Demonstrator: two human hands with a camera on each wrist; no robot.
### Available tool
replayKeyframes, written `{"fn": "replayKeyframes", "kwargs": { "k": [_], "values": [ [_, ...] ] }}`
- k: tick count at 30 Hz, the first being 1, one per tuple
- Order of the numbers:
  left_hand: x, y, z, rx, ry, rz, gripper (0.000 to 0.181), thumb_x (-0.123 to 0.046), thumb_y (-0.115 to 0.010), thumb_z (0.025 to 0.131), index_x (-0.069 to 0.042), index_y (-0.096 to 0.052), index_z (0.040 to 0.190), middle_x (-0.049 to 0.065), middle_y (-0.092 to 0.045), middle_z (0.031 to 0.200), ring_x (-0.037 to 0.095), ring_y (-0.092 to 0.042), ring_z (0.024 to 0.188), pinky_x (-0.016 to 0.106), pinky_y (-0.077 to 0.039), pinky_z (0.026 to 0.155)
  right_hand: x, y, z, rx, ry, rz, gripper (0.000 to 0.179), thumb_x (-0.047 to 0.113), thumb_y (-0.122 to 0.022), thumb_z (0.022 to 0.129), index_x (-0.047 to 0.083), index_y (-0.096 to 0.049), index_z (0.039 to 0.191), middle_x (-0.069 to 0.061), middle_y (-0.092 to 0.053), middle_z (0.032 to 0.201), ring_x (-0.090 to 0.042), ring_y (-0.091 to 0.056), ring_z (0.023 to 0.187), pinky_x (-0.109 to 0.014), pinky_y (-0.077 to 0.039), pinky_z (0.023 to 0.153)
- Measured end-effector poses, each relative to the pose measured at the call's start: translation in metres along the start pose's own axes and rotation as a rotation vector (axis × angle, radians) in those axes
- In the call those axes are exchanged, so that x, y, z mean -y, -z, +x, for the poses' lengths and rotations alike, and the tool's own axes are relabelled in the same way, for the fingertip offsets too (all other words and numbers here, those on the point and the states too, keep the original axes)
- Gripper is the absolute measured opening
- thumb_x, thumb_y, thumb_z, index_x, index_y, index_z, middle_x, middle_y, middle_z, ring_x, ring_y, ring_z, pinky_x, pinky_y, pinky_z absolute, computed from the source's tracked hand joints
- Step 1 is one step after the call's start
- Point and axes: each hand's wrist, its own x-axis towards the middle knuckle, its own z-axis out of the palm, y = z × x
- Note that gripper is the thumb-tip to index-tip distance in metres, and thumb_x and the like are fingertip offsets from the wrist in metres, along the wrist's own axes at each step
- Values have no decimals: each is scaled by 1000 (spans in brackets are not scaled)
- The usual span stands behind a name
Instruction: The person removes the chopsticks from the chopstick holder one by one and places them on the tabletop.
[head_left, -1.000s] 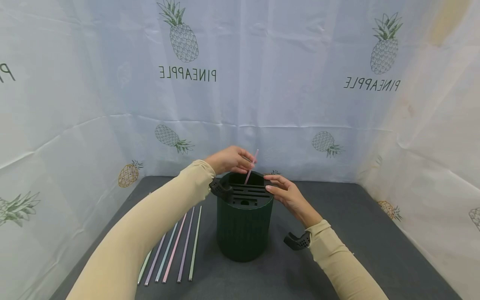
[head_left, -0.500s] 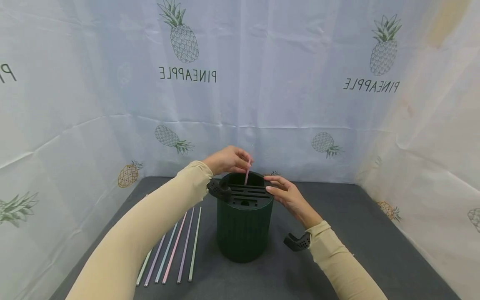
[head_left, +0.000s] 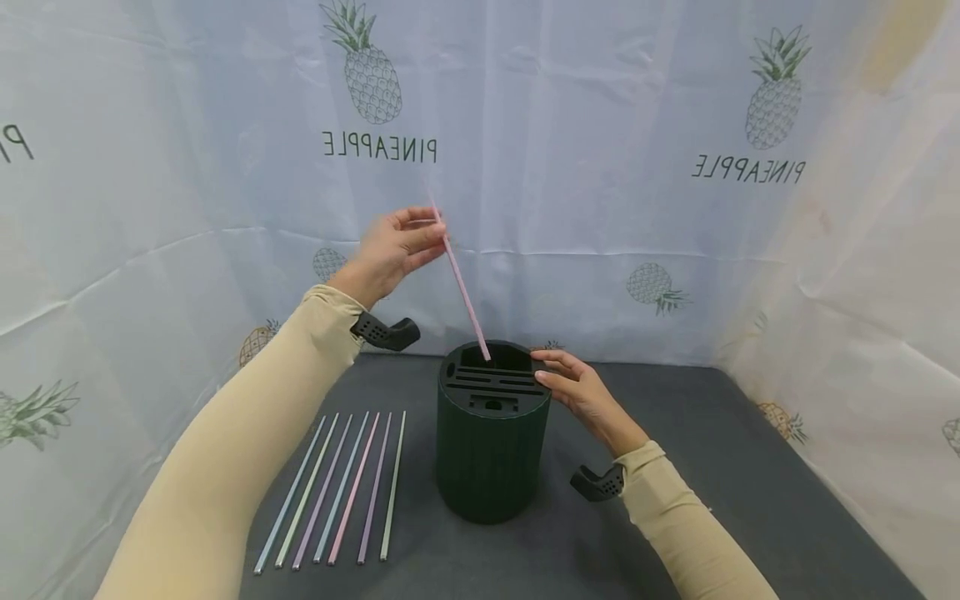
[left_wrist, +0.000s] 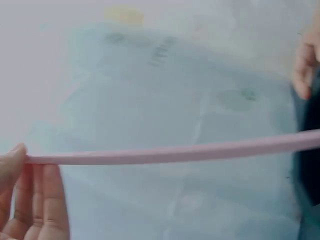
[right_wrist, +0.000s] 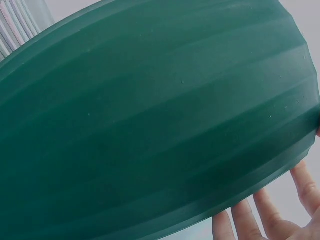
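High over the table, my left hand [head_left: 393, 250] pinches a long pink chopstick [head_left: 463, 287] near its upper end. The chopstick slants down to the right, and its lower tip overlaps the large back opening of a dark green utensil holder [head_left: 491, 454]. In the left wrist view, thumb and fingertips meet at the end of the pink shaft. The holder stands upright, with a slotted black top [head_left: 491, 389]. At its right rim my right hand [head_left: 588, 396] rests with spread fingers; the right wrist view has those fingers [right_wrist: 270, 212] against the ribbed green wall.
Several pastel chopsticks [head_left: 348, 492] lie side by side on the dark table [head_left: 645, 542], left of the holder. A pale curtain [head_left: 570, 208] printed with pineapples surrounds the table at the back and sides.
My left hand has risen and moved left, drawing the pink chopstick up so most of its length shows above the holder. My right hand has stayed at the rim.
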Motion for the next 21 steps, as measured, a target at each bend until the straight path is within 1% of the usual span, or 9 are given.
{"fn": "replayKeyframes", "kwargs": {
  "k": [3, 5, 8, 10, 13, 17, 19, 21],
  "values": [
    [-16, 17, -3, -56, -53, -119, 19, 2, -64, 90, -5, -61, 108, 5, -62, 94, 15, -65, 79, 23, -58, 78, 1, 0, -1, -4, -1, 5, 51, 26, -61, 96, 10, -45, 142, -11, -28, 154, -32, -30, 141, -57, -27, 115],
    [-24, 32, -7, -81, -71, -173, 19, 1, -66, 89, -6, -63, 106, 5, -64, 89, 15, -65, 76, 22, -58, 74, 1, 0, -1, -1, 0, 9, 50, 26, -61, 96, 11, -45, 142, -11, -28, 154, -32, -30, 142, -57, -27, 115],
    [-31, 61, -16, -106, -80, -200, 16, 1, -67, 87, -7, -67, 102, 5, -67, 85, 13, -65, 73, 21, -57, 70, 1, 0, -1, 7, 2, 4, 50, 26, -60, 96, 11, -45, 142, -11, -27, 155, -33, -30, 142, -57, -27, 115],
    [-33, 82, -24, -120, -77, -191, 14, 1, -67, 88, -8, -69, 99, 4, -67, 84, 13, -64, 73, 20, -56, 68, 1, 0, -1, 11, 1, 6, 50, 26, -60, 96, 12, -45, 142, -11, -26, 155, -33, -29, 142, -56, -27, 115],
    [-31, 114, -36, -140, -66, -155, 13, -2, -66, 89, -10, -70, 98, 2, -67, 86, 11, -64, 76, 20, -55, 69, 1, 0, -1, 14, 7, 5, 50, 26, -60, 96, 11, -45, 142, -11, -25, 156, -33, -29, 142, -57, -26, 115],
    [-22, 156, -55, -176, -38, -84, 13, -5, -66, 90, -14, -72, 98, -1, -67, 87, 9, -64, 78, 19, -55, 70, 0, 1, -1, 16, 11, 5, 51, 25, -60, 97, 10, -44, 142, -12, -26, 156, -33, -29, 142, -57, -26, 115],
    [-15, 175, -64, -184, -12, -68, 14, -5, -65, 91, -14, -72, 98, -1, -68, 86, 9, -65, 77, 19, -56, 69, 0, 1, -1, 15, 8, 4, 50, 25, -60, 97, 10, -44, 142, -13, -26, 155, -33, -29, 142, -57, -26, 115],
    [-7, 192, -72, -186, 27, -54, 15, -5, -63, 92, -15, -74, 96, -2, -70, 85, 9, -65, 76, 20, -56, 69, 0, 2, -1, 13, 7, 0, 50, 25, -60, 97, 10, -44, 142, -13, -27, 155, -34, -29, 142, -57, -26, 115]
  ]
}}
